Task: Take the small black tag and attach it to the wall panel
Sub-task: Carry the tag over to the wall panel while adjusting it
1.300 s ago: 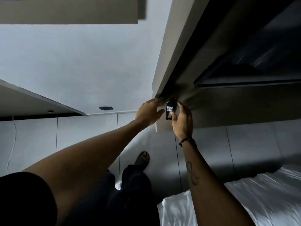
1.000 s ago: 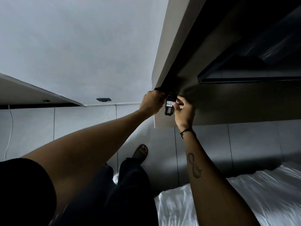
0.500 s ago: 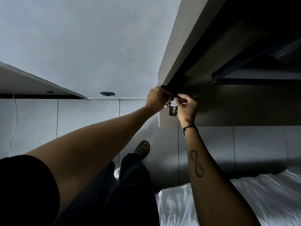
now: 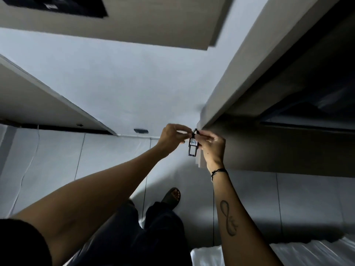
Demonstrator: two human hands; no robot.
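Note:
The small black tag (image 4: 193, 146), with a white handwritten label, hangs between both hands at the corner of the brown wall panel (image 4: 269, 146). My left hand (image 4: 173, 136) pinches the loop at the tag's top from the left. My right hand (image 4: 212, 145) pinches the same top from the right and partly covers the tag's right edge. The tag hangs just left of the panel's edge; whether it touches the panel I cannot tell.
A white bed (image 4: 288, 254) lies at the lower right. My dark trousers and a sandalled foot (image 4: 172, 195) stand on the grey tiled floor. A pale wall (image 4: 115, 89) holds a small dark fitting (image 4: 141, 130). A dark recess (image 4: 317, 83) opens above the panel.
The tag and both hands have drawn slightly away from the panel's corner toward the left. The camera tilted, so more of the wall and a dark frame at top show.

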